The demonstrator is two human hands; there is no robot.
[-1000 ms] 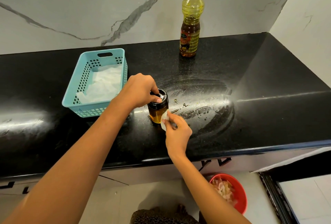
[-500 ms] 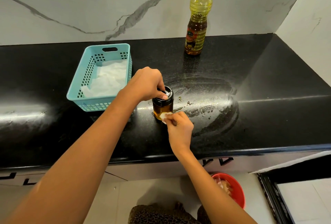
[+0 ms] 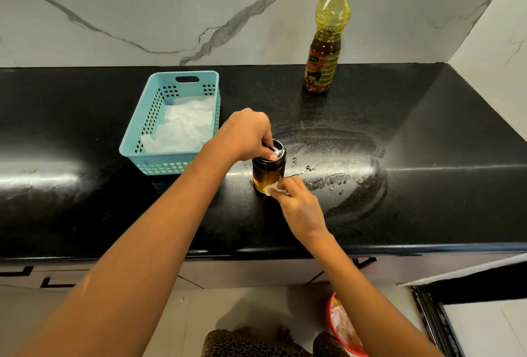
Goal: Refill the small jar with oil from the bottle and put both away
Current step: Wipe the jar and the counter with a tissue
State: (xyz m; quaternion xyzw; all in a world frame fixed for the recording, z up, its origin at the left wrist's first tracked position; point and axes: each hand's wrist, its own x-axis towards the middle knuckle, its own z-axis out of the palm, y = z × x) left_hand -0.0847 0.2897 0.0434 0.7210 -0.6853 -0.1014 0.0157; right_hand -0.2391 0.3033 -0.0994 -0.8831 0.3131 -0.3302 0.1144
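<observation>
Holding jar [image 3: 264, 177] lid [image 3: 270, 160] beside basket [image 3: 159, 164] is left hand [image 3: 245, 134]; right hand [image 3: 302, 208] pinches tissue [image 3: 272, 188].

oil bottle [image 3: 326, 43] label printed, lettering too small to read

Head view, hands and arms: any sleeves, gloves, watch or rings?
None visible. The left hand and right hand are bare: no gloves, rings, watch or bracelets. No sleeve shows on either arm up to the frame edge.
</observation>
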